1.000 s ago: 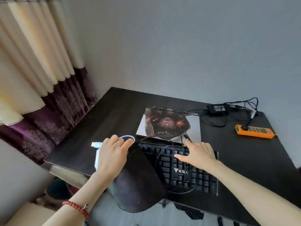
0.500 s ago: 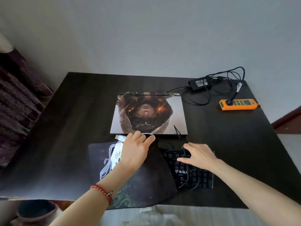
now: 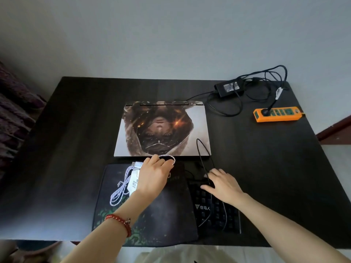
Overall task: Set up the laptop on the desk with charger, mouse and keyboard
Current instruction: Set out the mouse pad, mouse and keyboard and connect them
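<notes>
A closed laptop (image 3: 163,128) with a picture on its lid lies mid-desk. In front of it a dark mouse pad (image 3: 171,215) overlaps the left end of a black keyboard (image 3: 214,215). My left hand (image 3: 153,177) covers the mouse (image 3: 168,158) at the pad's far edge; only its pale rim shows. The mouse's white cable (image 3: 121,188) and USB plug (image 3: 137,164) lie loose on the pad. My right hand (image 3: 222,185) rests flat on the keyboard, fingers spread. A black cable loop (image 3: 201,149) rises from the keyboard over the laptop's corner.
The charger brick (image 3: 228,88) lies at the back right with tangled black leads, one running to the laptop's rear. An orange power strip (image 3: 277,113) sits near the right edge of the dark desk (image 3: 76,149). A purple curtain hangs at the left.
The view has swung from the left to square over the desk. Pad, mouse and keyboard now sit further onto the desk, close to the laptop. Both hands stay on mouse and keyboard.
</notes>
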Demonstrator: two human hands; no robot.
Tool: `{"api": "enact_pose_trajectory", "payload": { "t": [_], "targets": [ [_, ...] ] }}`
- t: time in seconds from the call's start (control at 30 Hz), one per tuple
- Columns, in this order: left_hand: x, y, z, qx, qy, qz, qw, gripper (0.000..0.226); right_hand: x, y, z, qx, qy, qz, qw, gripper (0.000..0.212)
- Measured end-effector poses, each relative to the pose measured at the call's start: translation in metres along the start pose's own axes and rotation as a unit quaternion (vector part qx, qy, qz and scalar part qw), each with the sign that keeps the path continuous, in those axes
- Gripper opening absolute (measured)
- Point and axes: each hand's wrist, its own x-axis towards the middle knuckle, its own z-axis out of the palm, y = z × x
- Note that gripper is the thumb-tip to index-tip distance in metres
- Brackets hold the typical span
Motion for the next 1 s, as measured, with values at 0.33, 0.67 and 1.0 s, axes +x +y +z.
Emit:
{"api": "enact_pose_trajectory", "payload": {
  "t": [0.33, 0.67, 1.0],
  "targets": [
    [0.026, -0.015, 0.006, -0.219, -0.086, -0.173, 0.957, 0.018, 0.010, -0.063, -0.051, 0.210, 0.045, -0.020, 0.977, 0.055],
    [0.021, -0.030, -0.054, -0.099, 0.153, -0.113, 0.977, 0.021, 0.016, -0.100, -0.098, 0.362, 0.093, -0.061, 0.926, 0.013],
    [0.092, 0.007, -0.139, -0.120, 0.302, -0.028, 0.945, 0.017, -0.016, -0.042, -0.250, 0.381, 0.296, -0.058, 0.874, 0.019]
  ]
}}
